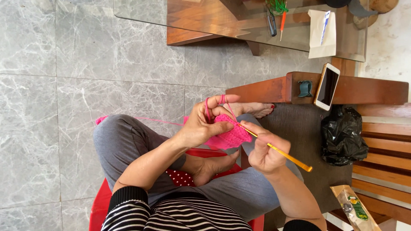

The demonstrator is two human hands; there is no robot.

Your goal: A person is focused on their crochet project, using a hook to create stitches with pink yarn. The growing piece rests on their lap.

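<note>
My left hand (204, 122) pinches a small pink crocheted piece (233, 136), with pink yarn (208, 109) looped over its fingers. My right hand (263, 149) grips a yellow crochet hook (287, 156) whose tip pokes into the top edge of the pink piece. A strand of yarn (154, 120) runs left across my grey-trousered knee toward a pink bit near the floor. I sit cross-legged on a red plastic chair (99, 203).
A wooden bench (376, 141) on the right carries a phone (327, 86), a black plastic bag (343, 134) and a clear packet (354, 208). A glass-topped wooden table (239, 21) with pens and a paper bag stands ahead. Grey marble floor (64, 85) lies to the left.
</note>
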